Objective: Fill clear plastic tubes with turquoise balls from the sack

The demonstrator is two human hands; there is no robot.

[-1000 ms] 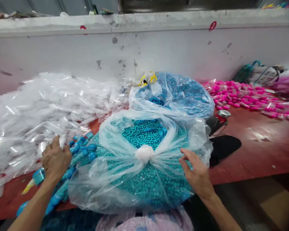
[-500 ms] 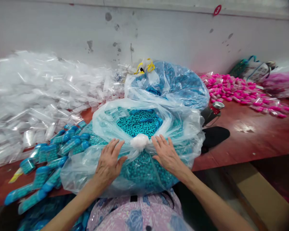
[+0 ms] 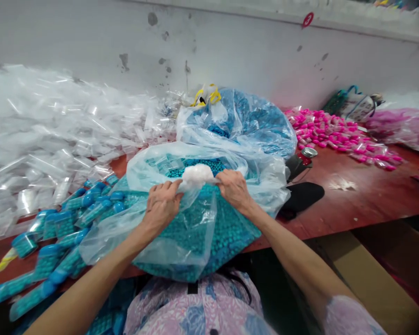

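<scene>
A large clear plastic bag (image 3: pixel 195 232) full of small teal beads rests at the near edge of the red table (image 3: pixel 363 200). Its neck is gathered into a white knot (image 3: pixel 196 174). My left hand (image 3: pixel 162 204) pinches the plastic just left of the knot. My right hand (image 3: pixel 233 187) grips the plastic on the knot's right side. Both hands are closed on the bag and lift the knot up.
Teal bead-filled tubes (image 3: pixel 56 232) lie scattered at the left. A big heap of clear sachets (image 3: pixel 56 130) fills the far left. A blue bag (image 3: pixel 251 121) sits behind. Pink packets (image 3: pixel 338 137) lie at the right. A black object (image 3: pixel 302 195) and a cardboard box (image 3: pixel 370 274) are near.
My hands went from resting flat on the bag beside the knot to pinching the plastic and pulling the knot upward. Earlier still, they were spread apart at the bag's sides.
</scene>
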